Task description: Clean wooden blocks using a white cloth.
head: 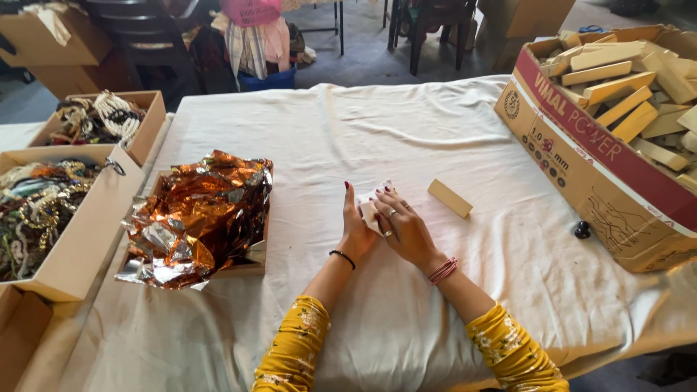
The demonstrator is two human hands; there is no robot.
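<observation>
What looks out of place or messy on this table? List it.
Nothing is spilled or broken. The copper foil is crumpled and spills over its shallow box. One wooden block lies alone on the white cloth, away from the block-filled carton. A small black object sits loose beside that carton.

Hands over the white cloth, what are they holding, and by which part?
Both the left hand and right hand grip a small white-wrapped piece between them, at its sides; what is inside cannot be told.
</observation>
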